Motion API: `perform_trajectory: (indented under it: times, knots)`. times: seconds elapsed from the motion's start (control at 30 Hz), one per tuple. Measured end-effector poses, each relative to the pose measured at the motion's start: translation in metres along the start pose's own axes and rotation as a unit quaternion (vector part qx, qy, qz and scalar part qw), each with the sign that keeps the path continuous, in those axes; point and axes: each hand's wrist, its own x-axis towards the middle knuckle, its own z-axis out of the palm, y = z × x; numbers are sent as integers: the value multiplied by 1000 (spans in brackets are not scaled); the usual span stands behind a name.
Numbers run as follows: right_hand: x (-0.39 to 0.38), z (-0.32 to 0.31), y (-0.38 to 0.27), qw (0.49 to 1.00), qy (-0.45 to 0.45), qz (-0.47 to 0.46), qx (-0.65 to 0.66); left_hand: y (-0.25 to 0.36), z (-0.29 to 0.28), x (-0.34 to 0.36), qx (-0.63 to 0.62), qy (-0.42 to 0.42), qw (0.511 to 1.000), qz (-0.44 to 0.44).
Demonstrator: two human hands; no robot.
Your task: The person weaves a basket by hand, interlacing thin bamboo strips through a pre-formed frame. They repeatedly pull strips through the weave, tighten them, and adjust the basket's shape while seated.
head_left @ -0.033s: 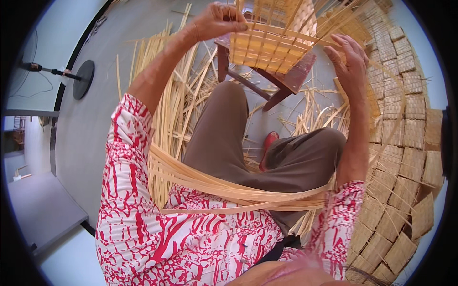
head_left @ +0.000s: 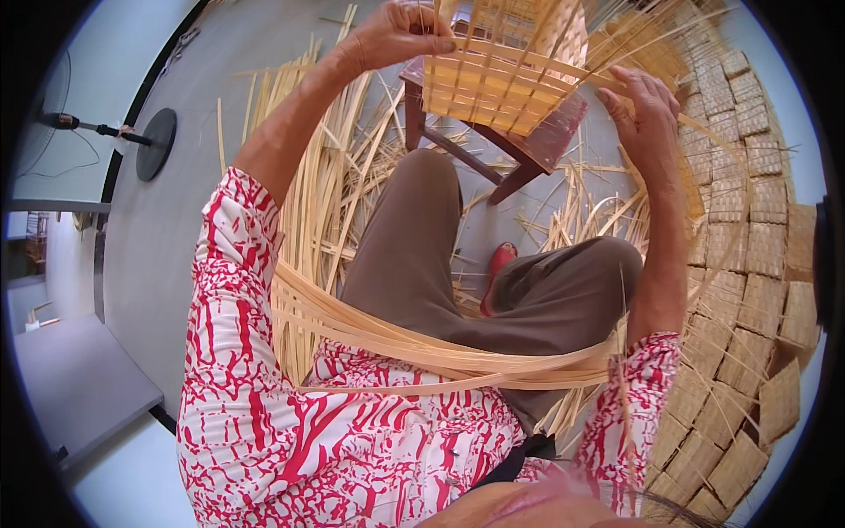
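Observation:
A partly woven bamboo basket, with upright strips standing loose from its rim, rests on a dark red wooden stool. My left hand is closed at the basket's left upper corner, thumb and fingers pinching the edge and a strip there. Along the near wall runs a pale bamboo strip toward my right hand. That hand is to the right of the basket, thumb and fingers closed around the strip, whose tail curves away past the wrist. Across my lap lies a bundle of long bamboo strips.
Loose strips litter the floor to the left and around the stool. Stacked woven pieces fill the right side. A fan base stands far left, with a grey table below it.
Very little differs. My right hand has shifted slightly, its fingertips lower against the strip, and the strip's tail near my right elbow has swung a little. The basket stays put.

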Motion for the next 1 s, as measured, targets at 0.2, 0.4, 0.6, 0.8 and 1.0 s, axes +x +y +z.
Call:
perform_trajectory:
  times: [0.2, 0.4, 0.6, 0.8, 1.0]
  knots:
    - [-20, 7, -24, 977, -113, 95, 153, -17, 2, -10, 29, -7, 999, -26]
    - [-29, 18, -30, 950, -158, 147, 226, -2, -13, -1, 142, -20, 988, 52]
    - [-22, 12, -33, 929, -190, 178, 263, -4, -2, -22, 10, 172, 983, 63]
    - [-15, 13, -44, 885, -191, 203, 372, -18, 84, -53, -10, 287, 958, 0]
    - [-10, 18, -49, 867, -191, 178, 424, -10, 89, -49, -88, 303, 948, -51]
